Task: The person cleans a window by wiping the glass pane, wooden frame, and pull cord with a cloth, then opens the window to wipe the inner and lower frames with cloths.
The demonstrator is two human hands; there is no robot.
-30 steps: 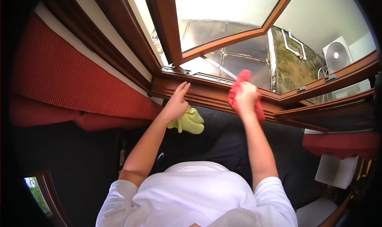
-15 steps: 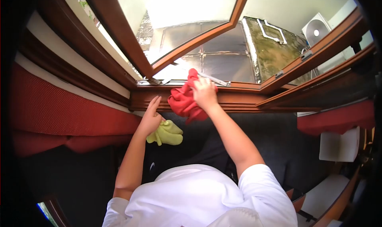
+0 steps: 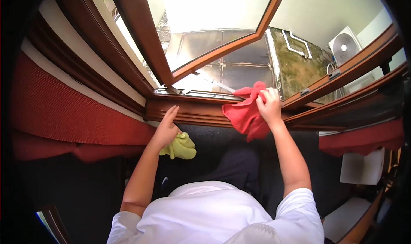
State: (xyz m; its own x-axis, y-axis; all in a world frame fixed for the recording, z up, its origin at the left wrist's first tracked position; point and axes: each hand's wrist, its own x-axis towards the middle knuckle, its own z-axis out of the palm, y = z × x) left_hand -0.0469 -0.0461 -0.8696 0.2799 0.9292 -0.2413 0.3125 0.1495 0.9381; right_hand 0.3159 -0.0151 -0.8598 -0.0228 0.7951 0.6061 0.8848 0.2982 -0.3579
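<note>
My right hand (image 3: 269,106) grips a bunched red cloth (image 3: 248,117) at the right part of the window's lower frame. The cloth's upper end lies over the frame, and its loose folds hang in front of the wooden sill (image 3: 192,112). My left hand (image 3: 166,130) is just in front of the sill on the left, with some fingers stretched forward. A yellow-green cloth (image 3: 183,146) hangs from its inner side; the fingers around it are partly hidden. A metal stay (image 3: 220,85) reaches from the lower frame to the open window sash (image 3: 218,52).
Red curtains (image 3: 81,111) hang at the left, and another red curtain (image 3: 364,135) at the right. A wooden-framed panel (image 3: 338,79) angles in on the right. Outside are white pipes (image 3: 295,49) and an air-conditioner unit (image 3: 343,46). A white box (image 3: 362,166) sits lower right.
My right hand has moved right along the lower window frame with the red cloth, which now hangs more spread out. My left hand and the yellow-green cloth have barely shifted.
</note>
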